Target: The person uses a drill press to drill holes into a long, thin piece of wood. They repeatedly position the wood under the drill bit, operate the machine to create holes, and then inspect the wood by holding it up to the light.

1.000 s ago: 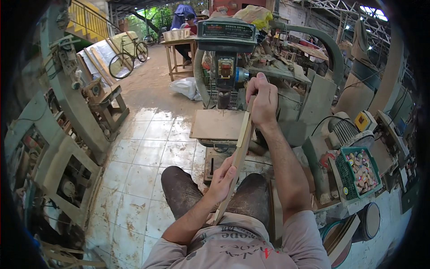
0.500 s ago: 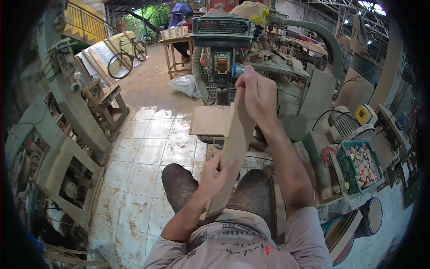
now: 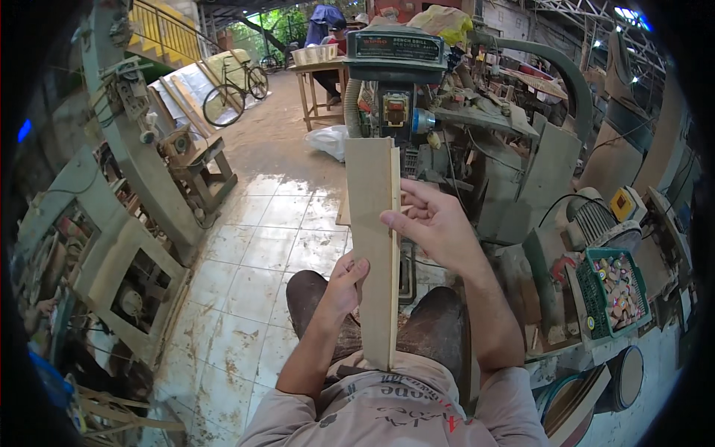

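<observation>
I am seated, and a long flat wooden board [image 3: 375, 223] stands upright in front of my chest, its broad brown face toward me and a lighter edge on its right. My left hand [image 3: 344, 283] grips the board's lower left side. My right hand [image 3: 432, 220] holds its right edge at mid-height, thumb on the edge and fingers behind. The board's lower end rests near my lap. Behind it stands a green bench drill press [image 3: 393, 71].
A green crate of small wooden pieces [image 3: 617, 289] sits at the right beside an electric motor [image 3: 592, 220]. Grey machines [image 3: 119, 246] line the left. A wet tiled floor [image 3: 253, 253] runs ahead toward a bicycle [image 3: 234, 93] and a wooden table where a person [image 3: 328, 22] sits.
I have turned the board from leaning away toward the drill press to upright and closer to me, its broad face now showing. My right hand slid down from its top to its right edge.
</observation>
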The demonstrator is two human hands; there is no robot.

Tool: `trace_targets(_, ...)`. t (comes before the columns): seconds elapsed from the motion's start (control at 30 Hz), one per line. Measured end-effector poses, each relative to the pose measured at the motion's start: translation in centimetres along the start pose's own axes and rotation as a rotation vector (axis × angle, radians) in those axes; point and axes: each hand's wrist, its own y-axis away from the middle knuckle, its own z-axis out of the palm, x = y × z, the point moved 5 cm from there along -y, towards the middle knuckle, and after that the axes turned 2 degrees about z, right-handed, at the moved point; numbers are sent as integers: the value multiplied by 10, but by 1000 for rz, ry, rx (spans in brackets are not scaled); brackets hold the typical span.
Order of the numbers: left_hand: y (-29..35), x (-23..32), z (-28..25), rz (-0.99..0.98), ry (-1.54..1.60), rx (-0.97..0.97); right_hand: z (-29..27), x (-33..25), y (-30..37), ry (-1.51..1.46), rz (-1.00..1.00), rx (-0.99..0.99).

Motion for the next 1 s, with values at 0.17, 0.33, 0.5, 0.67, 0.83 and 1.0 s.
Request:
trace_targets(0.17,0,-1,2,-1,3,-1,9,5,0,51,17,85)
trace_targets(0.33,0,-1,8,-44,51,-83,11,-1,6,244,-112,234)
trace_targets(0.5,2,-4,7,-21,57,-63,13,-10,9,341,-130,241)
trace_targets(0.67,1,-3,5,-31,88,-84,17,-11,8,245,-89,183)
trace_targets(0.83,3,-2,-4,-119,98,-112,16,-14,4,108,-44,134)
trace_targets(1.0,-23,80,34,299,-626,112,18,-13,5,121,-41,125)
